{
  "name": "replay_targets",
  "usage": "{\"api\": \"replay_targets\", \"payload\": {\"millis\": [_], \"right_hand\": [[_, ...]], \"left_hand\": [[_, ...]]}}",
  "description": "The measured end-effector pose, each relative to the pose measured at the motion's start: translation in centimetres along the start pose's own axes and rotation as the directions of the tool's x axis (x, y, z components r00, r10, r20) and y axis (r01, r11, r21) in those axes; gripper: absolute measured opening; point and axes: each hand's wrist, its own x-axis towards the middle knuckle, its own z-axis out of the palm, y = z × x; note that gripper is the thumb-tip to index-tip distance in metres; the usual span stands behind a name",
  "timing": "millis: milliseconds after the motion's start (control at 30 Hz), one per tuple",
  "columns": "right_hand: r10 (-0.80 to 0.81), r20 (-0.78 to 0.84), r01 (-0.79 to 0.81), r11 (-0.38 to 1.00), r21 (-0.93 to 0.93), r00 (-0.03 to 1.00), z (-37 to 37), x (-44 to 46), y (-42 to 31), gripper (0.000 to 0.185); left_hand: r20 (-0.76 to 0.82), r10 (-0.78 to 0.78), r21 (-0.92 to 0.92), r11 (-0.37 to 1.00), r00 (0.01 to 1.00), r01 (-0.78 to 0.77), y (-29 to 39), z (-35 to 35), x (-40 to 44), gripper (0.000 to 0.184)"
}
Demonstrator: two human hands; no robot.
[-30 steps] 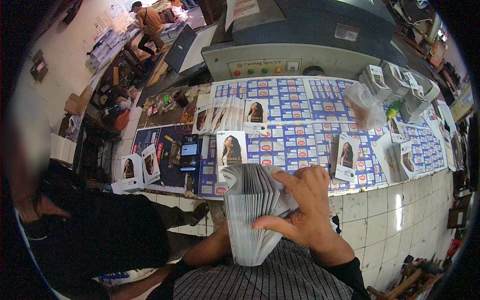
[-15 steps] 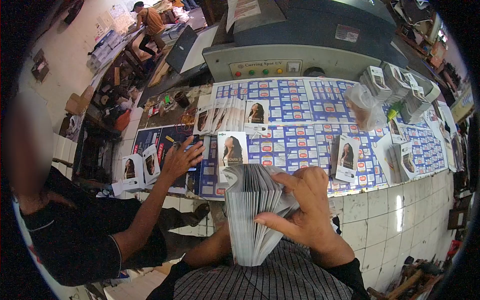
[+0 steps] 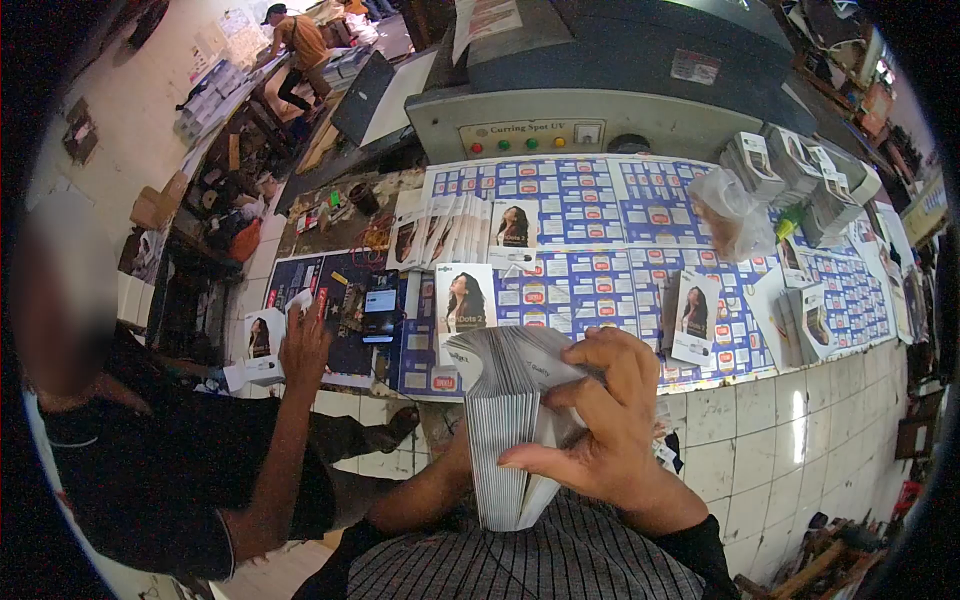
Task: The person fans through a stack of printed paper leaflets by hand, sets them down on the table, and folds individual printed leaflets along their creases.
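Observation:
In front of my chest stands a thick stack of flat, folded printed cartons (image 3: 500, 430), bent over at the top and parted by a gap on the right. My right hand (image 3: 605, 420) grips its right side, thumb across the edges and fingers curled over the bent part. My left hand (image 3: 445, 475) reaches in from the left and holds the stack from behind; its fingers are hidden. Just beyond the stack, a carton with a picture of a long-haired person (image 3: 464, 305) lies on the table.
Blue printed sheets (image 3: 575, 285) cover the table below a grey machine (image 3: 520, 125). A row of cartons (image 3: 440, 230), a small carton pile (image 3: 692, 315) and a plastic bag (image 3: 728, 212) lie there. At left, a co-worker's hand (image 3: 305, 345) touches cartons near a phone (image 3: 380, 305).
The fanned edges of my stack have closed together, leaving one gap, and my right fingers have curled more. The co-worker's hand has moved left from the phone to the cartons.

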Motion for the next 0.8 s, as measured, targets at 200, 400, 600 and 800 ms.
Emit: {"api": "replay_targets", "payload": {"millis": [200,400,600,800], "right_hand": [[0.04,0.016,-0.04,0.999,0.029,0.999,0.1,-0.2,0.1,0.055],[0.046,0.02,-0.047,0.997,0.054,0.999,0.0,-0.2,0.1,0.054],[0.034,0.067,-0.038,0.997,0.069,0.997,-0.3,-0.1,0.1,0.053],[0.076,0.137,-0.094,0.987,0.128,0.988,-0.6,-0.1,0.0,0.036]], "left_hand": [[0.033,-0.004,-0.032,0.999,0.999,0.005,-1.0,-1.3,0.6,0.072],[-0.037,-0.011,-0.047,0.999,0.999,0.009,0.4,1.4,0.3,0.072],[0.122,0.067,-0.061,0.996,0.99,-0.06,-2.8,-4.9,1.8,0.07],[-0.032,0.058,0.173,0.984,0.998,-0.052,-0.7,-1.3,0.6,0.068]]}}
